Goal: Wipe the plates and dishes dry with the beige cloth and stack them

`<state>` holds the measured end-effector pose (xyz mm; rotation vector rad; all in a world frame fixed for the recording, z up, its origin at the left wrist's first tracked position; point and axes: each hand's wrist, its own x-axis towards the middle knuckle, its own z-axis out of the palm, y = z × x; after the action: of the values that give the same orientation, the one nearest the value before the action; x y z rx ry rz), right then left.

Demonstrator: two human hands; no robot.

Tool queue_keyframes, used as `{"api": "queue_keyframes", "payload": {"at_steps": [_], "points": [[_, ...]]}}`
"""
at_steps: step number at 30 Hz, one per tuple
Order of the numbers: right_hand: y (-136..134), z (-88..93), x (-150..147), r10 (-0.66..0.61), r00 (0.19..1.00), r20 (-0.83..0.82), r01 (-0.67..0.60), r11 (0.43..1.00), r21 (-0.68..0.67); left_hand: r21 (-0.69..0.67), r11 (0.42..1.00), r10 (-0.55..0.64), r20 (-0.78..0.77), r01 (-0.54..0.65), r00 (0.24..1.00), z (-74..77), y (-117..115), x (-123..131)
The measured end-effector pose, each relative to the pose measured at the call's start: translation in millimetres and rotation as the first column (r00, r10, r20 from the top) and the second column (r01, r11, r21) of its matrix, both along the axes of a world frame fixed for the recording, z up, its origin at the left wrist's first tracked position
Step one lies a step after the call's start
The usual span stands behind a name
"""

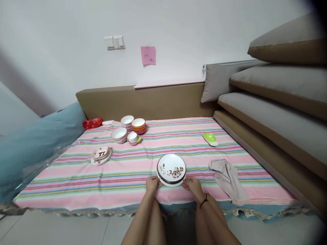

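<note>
A stack of plates (pixel 170 167), white with a brown flower print and dark rims on top, lies in front of me on a striped cloth. My left hand (pixel 152 184) grips the stack's rim at the lower left, its fingers partly under the edge. At the lower right, my right hand (pixel 192 186) pinches the same rim; a black band circles that wrist. A wider white plate shows at the bottom of the stack. Whether the stack is lifted off the cloth I cannot tell.
A beige cloth (pixel 228 178) and a green dish (pixel 210 139) lie to the right. Leftward are stacked bowls (pixel 119 134), orange bowls (pixel 138 124), small dishes (pixel 132 137), a plate pile (pixel 101 154) and a red package (pixel 92 123). Grey cushions (pixel 276 105) rise at the right.
</note>
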<state>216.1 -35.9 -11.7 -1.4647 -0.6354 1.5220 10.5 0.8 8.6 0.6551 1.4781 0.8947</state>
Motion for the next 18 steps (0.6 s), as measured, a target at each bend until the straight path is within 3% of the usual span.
{"api": "queue_keyframes", "payload": {"at_steps": [8, 18], "points": [[18.1, -0.5, 15.9, -0.06, 0.998, 0.004, 0.06, 0.998, 0.017, -0.07, 0.995, -0.075, -0.082, 0.069, 0.994, 2.5, 25.3, 6.8], [70.0, -1.1, 65.3, -0.12, 0.993, 0.012, 0.12, 0.992, 0.027, -0.033, 0.991, -0.136, -0.095, 0.133, 0.986, -3.3, 78.3, 62.4]]}}
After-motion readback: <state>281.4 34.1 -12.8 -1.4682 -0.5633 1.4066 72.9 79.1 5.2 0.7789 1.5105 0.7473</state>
